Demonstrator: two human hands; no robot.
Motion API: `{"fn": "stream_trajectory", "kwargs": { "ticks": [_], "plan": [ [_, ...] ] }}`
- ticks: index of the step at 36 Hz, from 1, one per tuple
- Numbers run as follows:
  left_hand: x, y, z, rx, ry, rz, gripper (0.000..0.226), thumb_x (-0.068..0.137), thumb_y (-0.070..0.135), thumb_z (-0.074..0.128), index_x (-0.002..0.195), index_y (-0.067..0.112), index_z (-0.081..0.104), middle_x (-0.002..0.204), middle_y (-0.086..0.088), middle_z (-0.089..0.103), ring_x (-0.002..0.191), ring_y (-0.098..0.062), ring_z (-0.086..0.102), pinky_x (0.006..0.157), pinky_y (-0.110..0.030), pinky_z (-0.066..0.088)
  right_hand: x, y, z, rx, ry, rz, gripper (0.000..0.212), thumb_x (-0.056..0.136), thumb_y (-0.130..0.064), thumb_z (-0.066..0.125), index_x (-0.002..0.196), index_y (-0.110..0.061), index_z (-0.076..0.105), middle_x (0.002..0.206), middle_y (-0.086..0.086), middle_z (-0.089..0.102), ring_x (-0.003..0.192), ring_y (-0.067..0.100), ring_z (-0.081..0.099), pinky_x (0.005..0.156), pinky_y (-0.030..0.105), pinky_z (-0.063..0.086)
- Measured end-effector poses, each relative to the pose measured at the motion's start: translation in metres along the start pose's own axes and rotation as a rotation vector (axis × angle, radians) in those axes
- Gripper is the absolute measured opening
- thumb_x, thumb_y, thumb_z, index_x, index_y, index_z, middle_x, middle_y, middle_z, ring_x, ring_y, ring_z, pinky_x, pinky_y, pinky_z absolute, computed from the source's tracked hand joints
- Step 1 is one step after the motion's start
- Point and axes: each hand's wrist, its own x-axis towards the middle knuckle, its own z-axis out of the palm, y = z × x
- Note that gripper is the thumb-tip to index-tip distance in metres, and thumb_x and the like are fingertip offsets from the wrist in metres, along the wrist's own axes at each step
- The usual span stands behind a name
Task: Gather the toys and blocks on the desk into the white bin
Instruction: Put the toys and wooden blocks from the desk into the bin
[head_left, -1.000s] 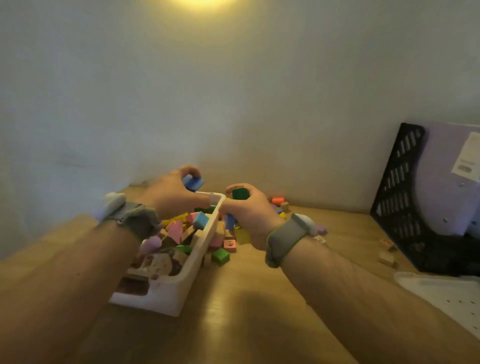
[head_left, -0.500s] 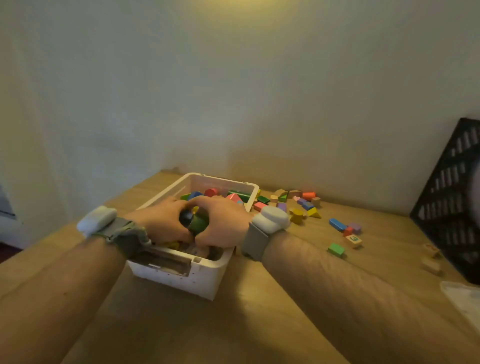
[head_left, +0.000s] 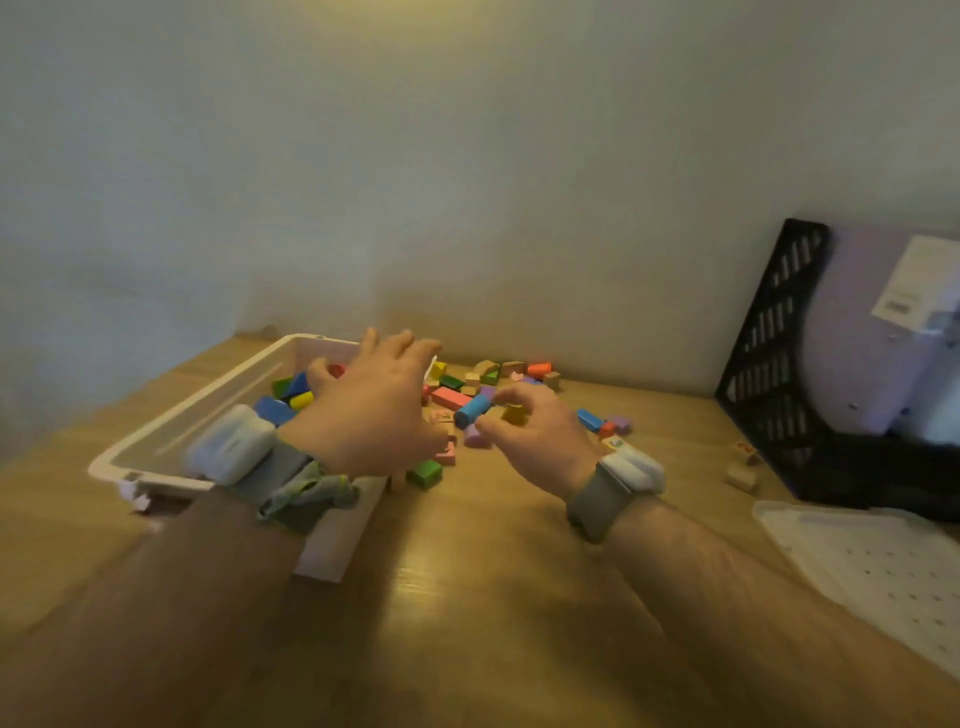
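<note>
- The white bin sits near the desk's left edge and already holds some blocks: blue, yellow, green and red show inside.
- Plenty is left: loose blocks lie scattered along the desk's back edge, with two plain ones farther right.
- The left hand hovers over the bin's right wall, fingers spread, holding nothing I can see.
- The right hand curls over the pile; whether it grips a block, I can't tell.
</note>
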Motion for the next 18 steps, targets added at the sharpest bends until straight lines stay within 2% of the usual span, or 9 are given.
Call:
{"fn": "stream_trajectory", "kwargs": {
  "ticks": [4,9,14,18],
  "plan": [
    [0.004,0.050,0.029,0.010,-0.111,0.127,0.079,0.082,0.046,0.058,0.148,0.035,0.014,0.159,0.009,0.005,0.146,-0.025,-0.005,0.111,-0.065,0.008,-0.010,0.060,-0.034,-0.162,0.083,0.239,0.038,0.080,-0.045,0.066,0.111,-0.022,0.066,0.123,0.001,0.061,0.110,0.022,0.058,0.093,0.035,0.047],
    [0.012,0.101,0.082,0.053,-0.310,0.155,0.077,0.084,0.054,0.055,0.149,0.036,0.017,0.160,0.004,0.006,0.146,-0.030,-0.003,0.109,-0.066,0.007,-0.027,0.109,-0.069,-0.364,0.154,0.417,0.034,0.080,-0.044,0.064,0.106,-0.022,0.068,0.120,0.008,0.065,0.111,0.029,0.057,0.091,0.036,0.047],
    [0.024,0.136,0.145,-0.034,-0.402,0.195,0.074,0.080,0.070,0.047,0.144,0.049,0.017,0.160,-0.001,0.000,0.145,-0.033,-0.003,0.107,-0.065,0.009,-0.039,0.141,-0.093,-0.549,0.156,0.524,0.043,0.079,-0.045,0.064,0.114,-0.021,0.064,0.126,0.011,0.060,0.118,0.031,0.052,0.096,0.035,0.041],
    [0.035,0.153,0.182,0.010,-0.389,0.279,0.073,0.069,0.083,0.036,0.136,0.059,0.017,0.160,0.004,-0.005,0.144,-0.034,-0.011,0.101,-0.070,0.003,-0.040,0.156,-0.104,-0.628,0.073,0.573,0.056,0.081,-0.046,0.061,0.129,-0.018,0.055,0.143,0.016,0.043,0.133,0.033,0.037,0.108,0.035,0.032]
  ]
}}
